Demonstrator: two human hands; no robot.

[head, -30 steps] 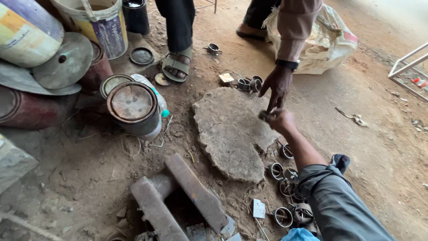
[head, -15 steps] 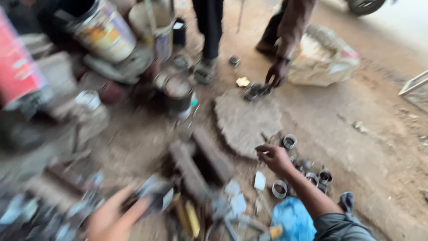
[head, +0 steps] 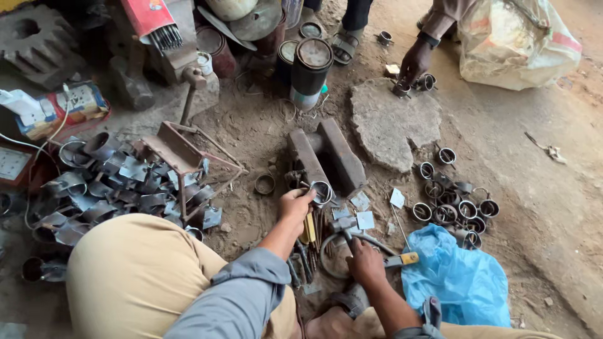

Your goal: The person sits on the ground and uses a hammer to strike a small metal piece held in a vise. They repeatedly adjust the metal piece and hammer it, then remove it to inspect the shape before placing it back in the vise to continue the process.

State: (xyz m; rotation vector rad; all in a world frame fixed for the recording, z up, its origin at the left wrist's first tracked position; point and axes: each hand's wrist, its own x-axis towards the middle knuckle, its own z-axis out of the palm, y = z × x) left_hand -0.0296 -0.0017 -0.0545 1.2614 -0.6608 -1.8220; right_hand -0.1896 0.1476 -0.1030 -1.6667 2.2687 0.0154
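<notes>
Our left hand [head: 294, 206] pinches a stiff, light metal ring [head: 321, 192] by its rim beside the iron block [head: 326, 157]; our right hand [head: 364, 260] grips a tool handle [head: 352, 233].

L hand [head: 295, 204] reached fwd from a grey-blue sleeve, fingers [head: 306, 194] pinched on the metal ring [head: 321, 192]. R hand [head: 364, 260] sat nearer the body, below and right of that ring, fist curled shut on a tool grip [head: 352, 233] (knuckles up, forearm bare).
</notes>
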